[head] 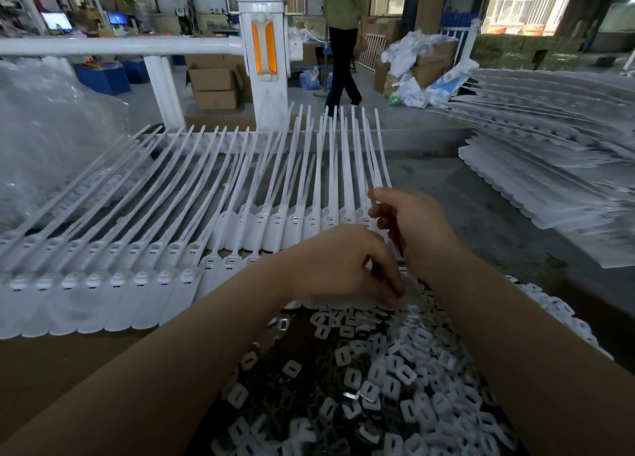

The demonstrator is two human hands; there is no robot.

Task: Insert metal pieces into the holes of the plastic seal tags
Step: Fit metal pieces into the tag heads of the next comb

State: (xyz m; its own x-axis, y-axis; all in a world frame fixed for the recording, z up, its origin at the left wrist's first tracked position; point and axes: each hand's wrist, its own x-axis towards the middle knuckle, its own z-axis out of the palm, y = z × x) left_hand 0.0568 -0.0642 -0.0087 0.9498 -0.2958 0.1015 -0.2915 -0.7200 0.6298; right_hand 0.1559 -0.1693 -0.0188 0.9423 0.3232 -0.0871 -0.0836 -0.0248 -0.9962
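- A clear plastic bag [44,135] bulges at the far left, blurred, its contents too hazy to tell.
- White plastic seal tags [113,283] lie side by side in overlapping rows across the desk [481,215], flat heads toward the person, long thin tails fanning away toward a white fence post [263,53] with orange inserts.
- Each tag head shows a small raised housing with a dark slot; whether metal already sits in them is too small to tell.
- The left hand [340,266] hangs over the near end of the right-most tags, fingers curled downward with fingertips together just above the pile; what they pinch, if anything, is hidden.
- The right hand [412,225] sits just beyond and beside the left, touching the tag row, fingers curled as if around a thin white tail, though the grip itself is blurred.
- Below both forearms, a heap of small flat metal pieces [378,380], each with a slot in the middle, fills a dark tray against the near desk edge.
- In the background a person in a green top [343,39] stands on the workshop floor near cardboard boxes [214,84].
- At the right, a tall stack of more tags [556,166] lies in fanned layers on the desk.
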